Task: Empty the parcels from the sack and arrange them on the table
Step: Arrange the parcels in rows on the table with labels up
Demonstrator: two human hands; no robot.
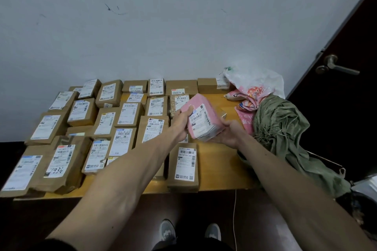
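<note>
the pink parcel (204,122) is up off the table (216,161), tilted with its label towards us, between our two hands. our left hand (182,120) pinches its upper corner, thumb on the labelled face and the other fingers curled behind. our right hand (228,133) cups the lower corner from beneath, fingers bent round the underside, their tips hidden. beyond the left fingertips and off to that side lie the brown parcels (126,116), in rows packed edge to edge. a near brown parcel (184,166) sits under our wrists. past the right knuckles slumps the green sack (283,128). the risk we see: bare wood shows only beneath and right of our fingers, so a careless set-down could cover a neighbour's label or knock the rows askew. a loose corner pinch could also let the parcel slip.
</note>
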